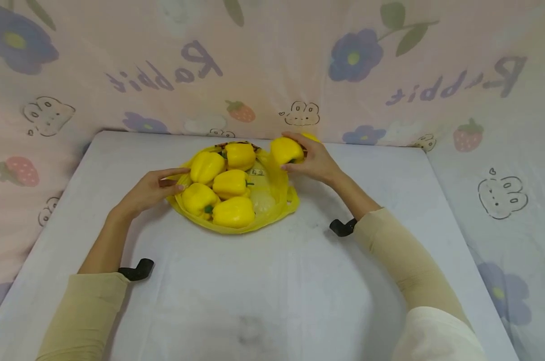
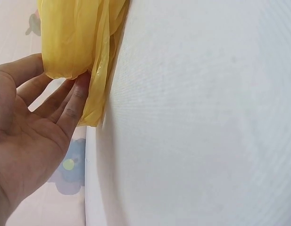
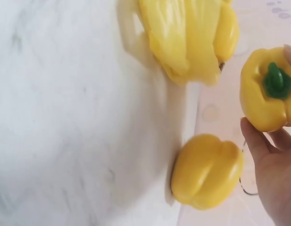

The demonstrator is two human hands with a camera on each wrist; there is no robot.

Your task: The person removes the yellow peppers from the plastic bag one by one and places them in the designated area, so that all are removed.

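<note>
A thin yellow plastic bag (image 1: 229,229) lies spread on the table with several yellow bell peppers (image 1: 232,212) inside. At its left rim my left hand (image 1: 148,193) holds the plastic between thumb and fingers; some fingertips are hidden by folds in the left wrist view. My right hand (image 1: 315,160) grips another yellow bell pepper (image 3: 256,89) by its sides, raised just right of the bag's opening, its green stem showing. Behind that hand, a further loose bell pepper (image 3: 206,172) rests on the table, mostly hidden in the head view.
A white table (image 1: 209,301) carries everything. A printed curtain (image 1: 272,65) with rabbits and flowers hangs along the back and sides. Black mounts (image 1: 139,269) sit at both wrists. Pale printed plastic (image 1: 262,200) shows in the bag's right half.
</note>
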